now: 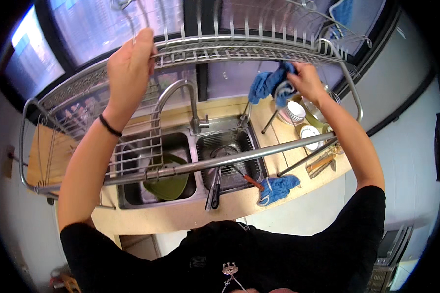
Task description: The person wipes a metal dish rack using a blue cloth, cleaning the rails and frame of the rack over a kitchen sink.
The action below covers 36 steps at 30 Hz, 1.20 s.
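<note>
Raised up at the left, my left hand [128, 68] is closed on the upper part of a metal dish rack [247, 47] that spans the sink. My right hand [305, 80] grips a blue cloth [265, 86] beneath the rack's upper shelf at the right. Below, a double steel sink [197, 144] holds a green basin [168, 188] in its left bowl. Utensils [213, 194] lie across the right bowl, and a second blue cloth [278, 190] rests on the counter's front edge.
Bowls [296, 112] and wooden-handled items [320, 163] stand on the right of the counter [166, 220]. A wooden board [49, 151] is at the left, behind the rack's wires. A tall curved faucet [192, 105] rises behind the sink, with windows [112, 24] beyond.
</note>
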### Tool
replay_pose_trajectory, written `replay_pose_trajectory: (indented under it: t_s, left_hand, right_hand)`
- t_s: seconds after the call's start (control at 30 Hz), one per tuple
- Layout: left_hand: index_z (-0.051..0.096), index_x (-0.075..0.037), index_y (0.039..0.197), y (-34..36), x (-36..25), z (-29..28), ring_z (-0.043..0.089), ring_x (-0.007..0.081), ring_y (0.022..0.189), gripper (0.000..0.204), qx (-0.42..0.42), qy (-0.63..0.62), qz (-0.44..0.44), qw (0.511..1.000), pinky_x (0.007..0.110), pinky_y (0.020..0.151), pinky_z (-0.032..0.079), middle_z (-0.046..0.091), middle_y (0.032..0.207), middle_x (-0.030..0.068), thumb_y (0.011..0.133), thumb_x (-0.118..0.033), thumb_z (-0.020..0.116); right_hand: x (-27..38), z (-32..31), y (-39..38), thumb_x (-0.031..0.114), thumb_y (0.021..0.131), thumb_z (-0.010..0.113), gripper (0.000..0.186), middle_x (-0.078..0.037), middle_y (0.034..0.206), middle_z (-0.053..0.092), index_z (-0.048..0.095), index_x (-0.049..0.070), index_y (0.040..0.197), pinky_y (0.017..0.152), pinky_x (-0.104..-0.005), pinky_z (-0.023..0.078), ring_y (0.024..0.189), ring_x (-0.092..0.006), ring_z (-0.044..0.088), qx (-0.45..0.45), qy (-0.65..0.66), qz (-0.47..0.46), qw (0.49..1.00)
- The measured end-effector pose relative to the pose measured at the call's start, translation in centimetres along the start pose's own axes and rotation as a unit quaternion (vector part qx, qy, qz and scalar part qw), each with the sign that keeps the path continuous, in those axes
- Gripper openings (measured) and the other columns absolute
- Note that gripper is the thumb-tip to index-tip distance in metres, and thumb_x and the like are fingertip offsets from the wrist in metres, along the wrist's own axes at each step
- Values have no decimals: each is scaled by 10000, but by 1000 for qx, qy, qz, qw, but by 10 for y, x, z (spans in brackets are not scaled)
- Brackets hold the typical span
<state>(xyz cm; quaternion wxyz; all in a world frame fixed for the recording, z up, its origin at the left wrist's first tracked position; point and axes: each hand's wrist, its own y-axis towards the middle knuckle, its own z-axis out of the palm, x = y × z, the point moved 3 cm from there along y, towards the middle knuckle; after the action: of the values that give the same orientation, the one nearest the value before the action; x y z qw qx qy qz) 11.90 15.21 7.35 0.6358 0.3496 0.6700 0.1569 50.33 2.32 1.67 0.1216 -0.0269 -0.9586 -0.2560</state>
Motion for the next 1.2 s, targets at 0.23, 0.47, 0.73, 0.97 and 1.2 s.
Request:
replay_pose_trajectory:
  t_s: [0.23,0.47,0.73,0.97,1.2]
  left_hand:
    - [553,-58,721,2,3,1,430,64,539,460,-3,26,34,999,219,503,333,474,592,-23,999,-421,505]
    - [632,-35,800,1,-6,4,535,183,518,151,-88,320,416,846,302,434,381,530,610,49,932,-73,570]
    - [607,-9,886,-2,-6,6,572,246,539,51,-95,320,419,845,345,442,435,542,634,84,909,-16,562]
    - [589,-21,707,5,-5,-2,485,167,482,287,-66,157,346,923,318,431,358,501,555,59,973,-125,560]
    - [565,-21,626,4,-2,-2,424,56,524,413,-54,-31,74,995,251,476,332,497,548,-15,990,-217,571]
  right_hand:
    - [19,18,12,89,847,619,135,-250,823,639,622,-37,897,698,-439,479,754,-432,610,-30,-52,-14,998]
    - [118,53,38,43,765,587,97,-268,890,638,621,-35,810,773,-490,517,852,-436,628,27,-191,-43,980]
    - [180,85,42,-15,693,651,175,-248,854,648,600,-51,856,736,-460,541,798,-414,649,-56,-160,-205,964]
    - [216,106,54,25,778,601,208,-209,938,632,574,-53,969,711,-404,565,849,-354,658,-58,-170,-268,946]
    - [224,114,61,87,815,572,168,-120,924,611,600,6,959,703,-343,563,869,-266,655,-80,-194,-359,909]
